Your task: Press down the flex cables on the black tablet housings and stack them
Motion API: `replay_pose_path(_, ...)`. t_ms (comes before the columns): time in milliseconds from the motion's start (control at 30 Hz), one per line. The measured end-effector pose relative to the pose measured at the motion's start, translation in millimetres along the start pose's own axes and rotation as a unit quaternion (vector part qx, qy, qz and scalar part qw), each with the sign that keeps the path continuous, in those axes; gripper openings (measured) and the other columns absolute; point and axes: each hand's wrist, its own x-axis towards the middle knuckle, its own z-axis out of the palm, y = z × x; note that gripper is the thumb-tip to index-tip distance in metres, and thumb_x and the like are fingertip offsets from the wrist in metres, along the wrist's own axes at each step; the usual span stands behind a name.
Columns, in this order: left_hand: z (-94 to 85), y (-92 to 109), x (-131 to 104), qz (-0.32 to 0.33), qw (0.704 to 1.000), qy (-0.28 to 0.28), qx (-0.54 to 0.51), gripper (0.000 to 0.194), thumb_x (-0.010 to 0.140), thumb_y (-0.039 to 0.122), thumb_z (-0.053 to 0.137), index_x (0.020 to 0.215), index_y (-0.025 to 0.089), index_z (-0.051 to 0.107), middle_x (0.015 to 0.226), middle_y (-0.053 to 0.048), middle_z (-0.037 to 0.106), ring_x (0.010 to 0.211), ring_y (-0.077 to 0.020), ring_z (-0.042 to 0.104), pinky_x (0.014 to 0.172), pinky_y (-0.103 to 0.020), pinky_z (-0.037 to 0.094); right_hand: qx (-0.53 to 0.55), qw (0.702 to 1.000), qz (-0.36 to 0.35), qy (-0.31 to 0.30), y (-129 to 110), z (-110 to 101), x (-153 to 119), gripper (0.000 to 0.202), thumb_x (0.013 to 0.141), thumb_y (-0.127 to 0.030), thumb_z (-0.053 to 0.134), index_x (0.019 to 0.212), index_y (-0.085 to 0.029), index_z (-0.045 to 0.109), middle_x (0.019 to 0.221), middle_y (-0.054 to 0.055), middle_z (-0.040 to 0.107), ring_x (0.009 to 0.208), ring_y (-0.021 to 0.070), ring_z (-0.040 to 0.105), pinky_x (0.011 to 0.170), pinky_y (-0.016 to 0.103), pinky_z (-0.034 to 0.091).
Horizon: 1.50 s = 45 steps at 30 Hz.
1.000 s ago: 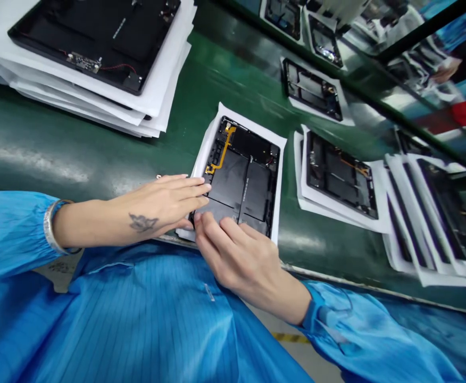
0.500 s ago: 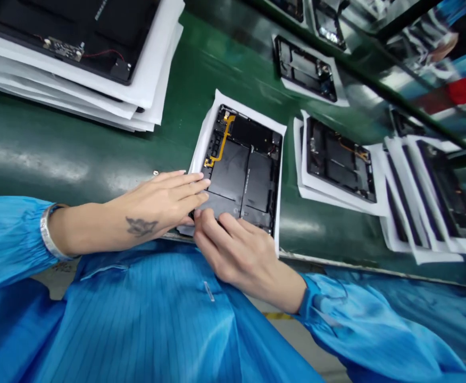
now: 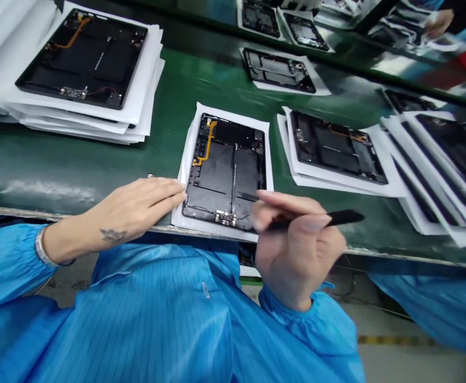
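Observation:
An open tablet housing [image 3: 223, 178] lies on white sheets [image 3: 267, 159] in front of me, with an orange flex cable [image 3: 208, 146] at its upper left. A small circuit board [image 3: 225, 217] sits at the housing's near edge. My left hand [image 3: 137, 205] is flat and open, fingers stretched, fingertips at the housing's left edge. Over the housing's lower right corner, my right hand [image 3: 292, 239] is closed on a slim black tool [image 3: 344, 217]. Its handle points right; motion smears the fingers and the far end, so its exact kind is unclear.
A stack of white sheets with another tablet housing [image 3: 85, 64] stands at the left. On the right lie one more housing [image 3: 336, 146] and leaning sheet-separated housings [image 3: 452, 165]. Several others are on the shelf behind. A small metal bit [image 3: 150, 175] lies near my left hand.
My left hand has slid left to the housing's edge. My right hand has lifted and moved right, turned palm-up, showing the black tool. The small circuit board is now uncovered. The view has shifted.

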Motion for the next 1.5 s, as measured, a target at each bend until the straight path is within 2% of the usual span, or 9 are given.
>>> replay_pose_path(100, 1.0, 2, 4, 0.043, 0.999, -0.006, 0.025, 0.036, 0.102, 0.007, 0.038, 0.130, 0.005, 0.061, 0.135, -0.019, 0.063, 0.125, -0.0285, 0.062, 0.105, -0.047, 0.054, -0.026, 0.996, -0.034, -0.076, 7, 0, -9, 0.050, 0.104, -0.049, 0.037, 0.095, -0.023, 0.079, 0.071, 0.004, 0.062, 0.065, 0.0170, 0.055, 0.060, 0.035, 0.044)
replay_pose_path(267, 2.3, 2, 11, 0.064, 0.997, -0.006, 0.033, 0.036, 0.102, 0.007, 0.037, 0.127, 0.005, 0.064, 0.135, -0.018, 0.064, 0.125, -0.0268, 0.063, 0.106, -0.042, 0.055, -0.091, 0.974, -0.167, -0.121, 26, 1, -27, 0.021, 0.095, -0.022, 0.063, 0.113, -0.020, 0.072, 0.081, 0.005, 0.070, 0.073, 0.0190, 0.064, 0.067, 0.037, 0.053)
replay_pose_path(600, 9.1, 4, 11, 0.053, 0.998, 0.012, 0.035, 0.035, 0.103, 0.008, 0.038, 0.126, 0.005, 0.064, 0.132, -0.018, 0.066, 0.123, -0.0282, 0.064, 0.103, -0.042, 0.056, -0.265, 0.917, -0.262, -0.143, 39, 2, -44, 0.055, 0.089, -0.006, 0.065, 0.141, -0.021, 0.056, 0.089, 0.006, 0.074, 0.083, 0.0208, 0.063, 0.076, 0.037, 0.054)
replay_pose_path(700, 6.9, 8, 13, 0.071, 0.995, 0.013, 0.062, 0.035, 0.101, 0.008, 0.040, 0.125, 0.004, 0.065, 0.129, -0.020, 0.067, 0.120, -0.0309, 0.065, 0.099, -0.043, 0.057, -0.270, 0.923, -0.253, -0.105, 39, -7, -51, 0.057, 0.087, -0.005, 0.065, 0.140, -0.024, 0.058, 0.082, 0.005, 0.073, 0.076, 0.0209, 0.060, 0.072, 0.038, 0.054)
replay_pose_path(833, 3.6, 19, 23, 0.082, 0.988, 0.020, 0.127, 0.034, 0.098, 0.005, 0.044, 0.124, 0.003, 0.066, 0.122, -0.022, 0.069, 0.112, -0.0318, 0.068, 0.094, -0.042, 0.056, -0.191, 0.957, -0.201, -0.085, 31, -11, -38, 0.043, 0.090, -0.012, 0.063, 0.129, -0.028, 0.067, 0.091, 0.005, 0.075, 0.085, 0.0232, 0.067, 0.076, 0.042, 0.057)
replay_pose_path(933, 2.6, 27, 32, 0.082, 0.981, 0.003, 0.178, 0.035, 0.099, 0.007, 0.044, 0.126, 0.004, 0.066, 0.112, -0.022, 0.071, 0.103, -0.0306, 0.070, 0.086, -0.041, 0.056, -0.093, 0.985, -0.076, -0.126, 22, -1, -15, 0.024, 0.094, -0.016, 0.058, 0.111, -0.025, 0.074, 0.093, 0.005, 0.076, 0.086, 0.0223, 0.070, 0.078, 0.041, 0.058)
replay_pose_path(1033, 3.2, 32, 36, 0.072, 0.977, -0.027, 0.198, 0.034, 0.101, 0.011, 0.042, 0.125, 0.005, 0.065, 0.110, -0.022, 0.070, 0.097, -0.0301, 0.070, 0.079, -0.040, 0.055, -0.052, 0.982, 0.003, -0.184, 16, 12, 4, 0.019, 0.097, -0.020, 0.056, 0.094, -0.022, 0.074, 0.087, 0.004, 0.076, 0.078, 0.0185, 0.068, 0.074, 0.036, 0.057)
replay_pose_path(1167, 5.7, 34, 34, 0.071, 0.977, -0.038, 0.199, 0.032, 0.101, 0.013, 0.043, 0.125, 0.006, 0.063, 0.113, -0.021, 0.069, 0.101, -0.0325, 0.068, 0.075, -0.040, 0.054, -0.057, 0.974, -0.002, -0.220, 17, 18, 8, 0.017, 0.098, -0.018, 0.056, 0.092, -0.021, 0.072, 0.086, 0.003, 0.075, 0.079, 0.0165, 0.067, 0.075, 0.033, 0.055)
replay_pose_path(1500, 6.5, 24, 28, 0.089, 0.980, 0.024, 0.175, 0.025, 0.099, 0.013, 0.048, 0.114, 0.005, 0.067, 0.113, -0.023, 0.071, 0.102, -0.0317, 0.071, 0.080, -0.039, 0.057, -0.077, 0.965, -0.070, -0.242, 16, 17, 7, 0.015, 0.096, -0.012, 0.058, 0.094, -0.020, 0.070, 0.084, 0.002, 0.073, 0.078, 0.0159, 0.063, 0.074, 0.032, 0.051)
